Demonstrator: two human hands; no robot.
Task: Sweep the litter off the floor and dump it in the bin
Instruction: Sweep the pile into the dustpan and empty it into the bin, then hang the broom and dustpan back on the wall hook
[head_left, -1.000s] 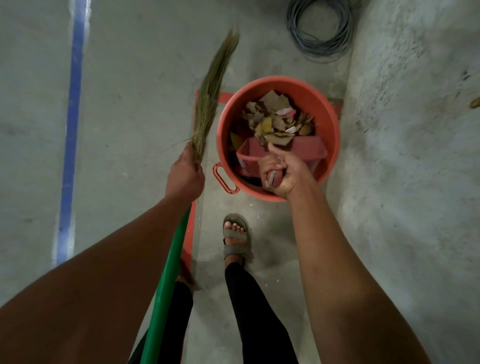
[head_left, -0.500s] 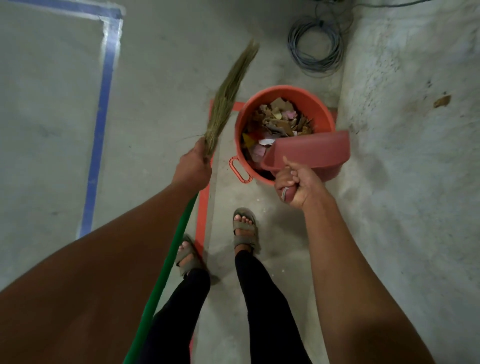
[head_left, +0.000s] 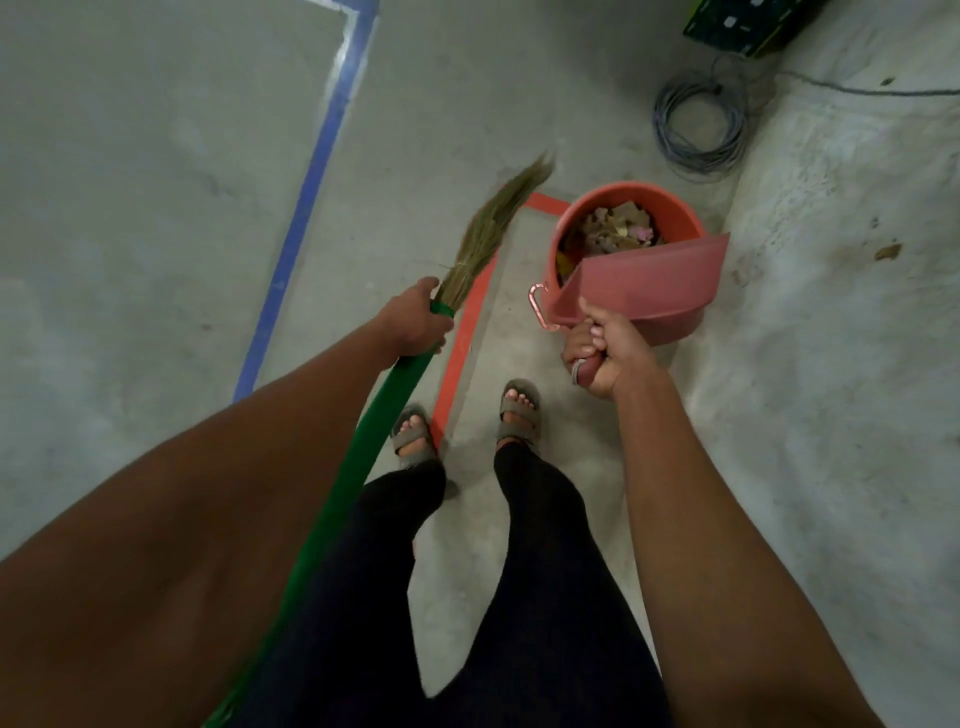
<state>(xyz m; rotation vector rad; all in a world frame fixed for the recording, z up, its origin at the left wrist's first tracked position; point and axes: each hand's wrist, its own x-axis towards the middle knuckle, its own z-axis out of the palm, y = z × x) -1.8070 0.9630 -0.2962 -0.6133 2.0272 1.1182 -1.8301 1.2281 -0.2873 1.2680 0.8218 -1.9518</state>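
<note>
A person's right hand grips a pink dustpan tilted at the near rim of the litter-filled orange bin on the floor, while the left hand clasps a broom pointing away, beside it

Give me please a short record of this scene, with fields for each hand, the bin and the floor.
left hand: left hand grips the broom, bristles raised off the floor
right hand: right hand grips the dustpan handle, pan in front of the bin
bin: red bin holds paper and cardboard litter
floor: concrete floor with blue tape, orange tape, coiled cable
</note>
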